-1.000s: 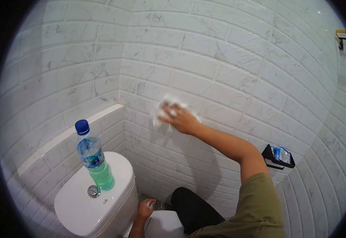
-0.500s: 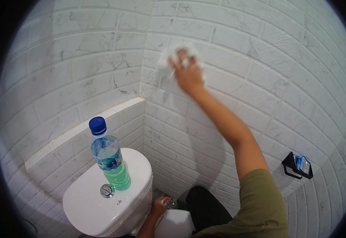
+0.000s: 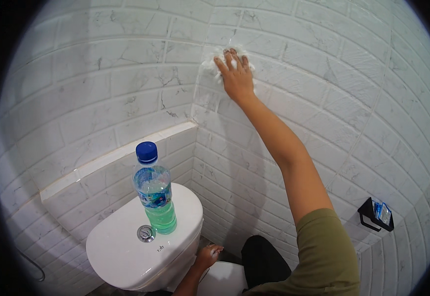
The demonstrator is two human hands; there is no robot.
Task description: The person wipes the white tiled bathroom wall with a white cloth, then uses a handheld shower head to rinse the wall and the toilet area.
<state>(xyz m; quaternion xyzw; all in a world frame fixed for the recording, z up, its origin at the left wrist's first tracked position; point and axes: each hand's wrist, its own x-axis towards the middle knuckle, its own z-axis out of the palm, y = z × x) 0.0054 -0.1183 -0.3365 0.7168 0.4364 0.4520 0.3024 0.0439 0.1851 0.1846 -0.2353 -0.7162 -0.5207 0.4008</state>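
Note:
My right hand is pressed against the tiled wall close to the corner. Its fingers are bent and parted over a white fluffy cloth, which bulges out between and around them. Low down beside the toilet tank, my left hand is closed, with a small whitish bit at its fingers that I cannot make out. On the tank lid a clear bottle stands upright, blue-capped and partly filled with green liquid. It is near neither hand.
Behind the bottle sits the round flush button. A white ledge runs along the left wall to the corner. At the right, a black wall holder carries a blue packet. My dark-clad knee is beside the white toilet seat lid.
The view has shifted, so the tank and bottle appear further right. My right hand, blurred before, now shows sharply on the cloth, slightly higher. My left hand stays low by the tank.

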